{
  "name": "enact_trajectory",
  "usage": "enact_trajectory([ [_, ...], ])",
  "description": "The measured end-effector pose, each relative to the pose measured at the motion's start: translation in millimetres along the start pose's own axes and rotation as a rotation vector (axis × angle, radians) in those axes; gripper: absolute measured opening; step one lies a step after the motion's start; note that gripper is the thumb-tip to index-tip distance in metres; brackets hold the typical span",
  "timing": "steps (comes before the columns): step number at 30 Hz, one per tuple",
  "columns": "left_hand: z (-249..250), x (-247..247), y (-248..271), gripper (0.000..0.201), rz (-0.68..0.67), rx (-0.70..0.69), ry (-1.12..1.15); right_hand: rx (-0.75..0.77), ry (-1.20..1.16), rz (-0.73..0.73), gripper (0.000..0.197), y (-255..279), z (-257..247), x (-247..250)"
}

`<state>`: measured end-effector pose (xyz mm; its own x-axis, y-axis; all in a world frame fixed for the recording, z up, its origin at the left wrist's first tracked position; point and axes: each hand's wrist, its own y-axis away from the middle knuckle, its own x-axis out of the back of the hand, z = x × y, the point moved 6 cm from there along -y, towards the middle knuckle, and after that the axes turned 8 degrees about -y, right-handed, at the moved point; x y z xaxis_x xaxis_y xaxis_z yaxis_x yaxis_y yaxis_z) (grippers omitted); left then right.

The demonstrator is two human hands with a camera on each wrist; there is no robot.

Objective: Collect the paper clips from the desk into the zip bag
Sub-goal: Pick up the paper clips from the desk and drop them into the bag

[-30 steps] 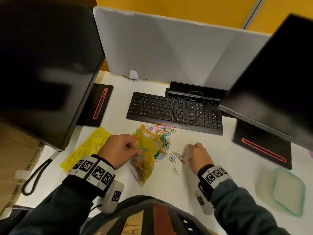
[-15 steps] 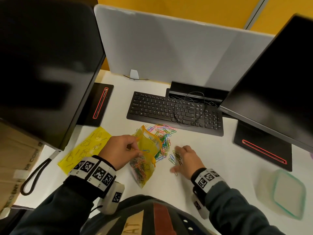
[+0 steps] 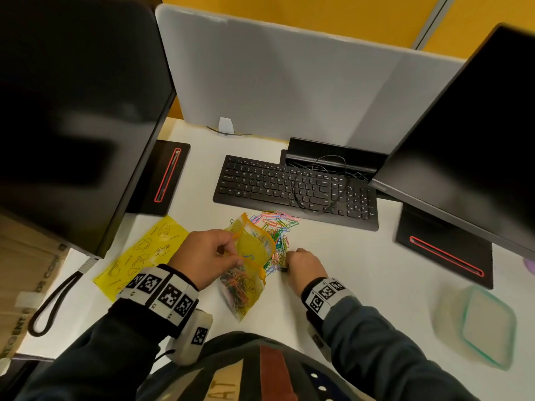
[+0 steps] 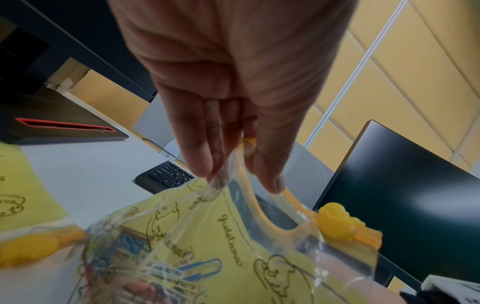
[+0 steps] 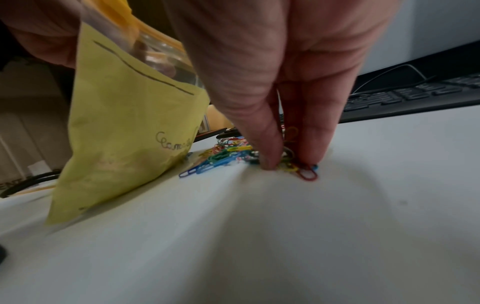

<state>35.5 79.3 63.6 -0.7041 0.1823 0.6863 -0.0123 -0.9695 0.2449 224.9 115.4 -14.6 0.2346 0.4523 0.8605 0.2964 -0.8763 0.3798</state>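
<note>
Landmark: yellow printed zip bag (image 3: 249,270) with clear front panel, standing partly upright on the white tabletop (image 3: 362,273), mouth open, many coloured clips already inside at its bottom

Nearest, left of the bag: left hand (image 3: 202,256), thumb and fingers pinched on the bag's upper rim beside the orange zip track, holding the mouth apart. Left wrist view confirms the clear film clamped between thumb and fingertips; yellow slider (image 4: 340,224) sits at the far end of the track

Just right of the bag: right hand (image 3: 304,264), fingertips (image 5: 270,158) down on the tabletop, drawn together on a small bunch of coloured paper clips (image 5: 298,167); a red clip pokes out under the fingers. Grip is closed on the clips, clips touching the tabletop

Behind the bag and to its right: loose pile of multicoloured paper clips (image 3: 278,230), spread on the tabletop between the bag and the black keyboard (image 3: 295,189)

Left of the bag: flat yellow printed sheet (image 3: 139,253) lying on the tabletop

Well right of the bag, near edge: translucent plastic container with green-rimmed lid (image 3: 477,325), blurred

Far behind the bag: keyboard with a thin black cable looped over its keys, two dark monitors either side, grey partition panel (image 3: 289,82) at the back
</note>
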Motion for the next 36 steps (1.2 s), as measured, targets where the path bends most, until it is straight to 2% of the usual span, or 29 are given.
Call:
enact_trajectory([
  [5, 0.3, -0.6, -0.7, 0.017, -0.002, -0.004, 0.0, 0.006, 0.036, -0.042, 0.025, 0.6, -3.4, -1.5],
  [8, -0.4, 0.0, -0.8, 0.018, -0.006, -0.003, 0.0, -0.04, -0.065, -0.016, 0.023, 3.3, 4.6, 8.2],
  [11, -1.5, -0.9, -1.2, 0.017, -0.002, 0.003, -0.013, -0.132, -0.384, 0.145, 0.015, 3.5, 12.9, 41.8],
  [13, -1.7, -2.6, -2.4, 0.015, 0.001, 0.007, -0.021, -0.114, -0.685, 0.226, 0.016, 5.7, 6.0, 69.5],
  [15, 0.2, -4.0, -4.1, 0.014, 0.002, -0.001, -0.03, -0.021, -0.896, 0.165, 0.015, 6.4, -14.9, 89.7],
  [16, 1.1, -4.5, -4.9, 0.014, 0.002, -0.005, -0.029, 0.028, -0.918, 0.111, 0.014, 6.8, -28.8, 94.9],
  [18, 2.6, -5.0, -5.7, 0.013, -0.002, -0.005, -0.026, 0.112, -0.768, 0.029, 0.012, 6.3, -53.6, 96.6],
  [20, 4.0, -4.5, -4.9, 0.013, -0.004, -0.008, -0.034, 0.15, -0.604, 0.023, 0.025, 5.1, -62.2, 92.5],
  [22, 4.1, -3.9, -3.8, 0.013, -0.008, -0.015, -0.029, 0.132, -0.631, 0.079, 0.033, 6.0, -50.8, 91.8],
  [25, 3.1, -2.4, -2.4, 0.012, 0.008, -0.023, -0.042, 0.006, -0.574, 0.164, 0.03, 12.5, -7.5, 79.9],
  [27, 2.6, -2.5, -2.2, 0.013, 0.01, -0.028, -0.035, -0.099, -0.382, 0.055, 0.04, 17.6, 22.3, 52.2],
  [29, 3.4, -3.4, -1.8, 0.014, -0.007, -0.037, -0.044, -0.123, -0.245, -0.044, 0.051, 22.0, 41.0, 26.0],
  [33, 3.9, -0.7, -1.0, 0.015, -0.007, -0.031, -0.039, -0.043, -0.156, -0.043, 0.057, 17.1, 41.7, 11.2],
  [36, 5.3, 1.0, 0.3, 0.014, -0.005, -0.034, -0.06, -0.025, -0.086, -0.084, 0.051, 11.7, 38.6, 5.4],
])
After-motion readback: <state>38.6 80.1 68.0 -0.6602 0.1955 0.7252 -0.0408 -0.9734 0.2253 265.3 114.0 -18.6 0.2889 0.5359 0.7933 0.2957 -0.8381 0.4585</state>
